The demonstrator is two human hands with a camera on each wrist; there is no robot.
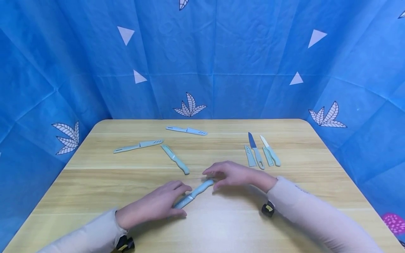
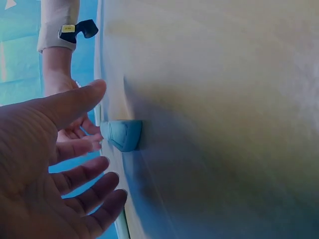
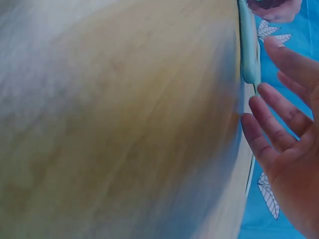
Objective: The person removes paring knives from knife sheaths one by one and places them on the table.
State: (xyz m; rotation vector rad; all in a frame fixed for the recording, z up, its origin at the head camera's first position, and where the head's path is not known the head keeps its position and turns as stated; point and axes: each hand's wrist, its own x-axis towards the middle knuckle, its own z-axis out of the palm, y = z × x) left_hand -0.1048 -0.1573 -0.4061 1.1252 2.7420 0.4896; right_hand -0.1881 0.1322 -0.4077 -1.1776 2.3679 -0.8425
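A light blue knife [image 1: 201, 188] in a sheath lies slantwise on the table between the hands, its handle toward the right. My left hand [image 1: 158, 202] is around the sheathed end, thumb and fingers spread apart. In the left wrist view, a gap shows between that hand's fingers and the sheath [image 2: 125, 135]. My right hand [image 1: 232, 174] is beside the handle end, fingers loosely bent and holding nothing. The right wrist view shows the handle [image 3: 247, 50] just off the right fingertips [image 3: 251, 124].
Farther back lie a pale green sheathed knife [image 1: 175, 160], a long sheathed knife [image 1: 139, 146] and a blue sheathed knife [image 1: 186, 130]. To the right are a dark-bladed knife [image 1: 255, 151], a white-bladed knife [image 1: 270, 151] and two loose sheaths [image 1: 250, 156]. Blue curtains [image 1: 202, 52] surround the table.
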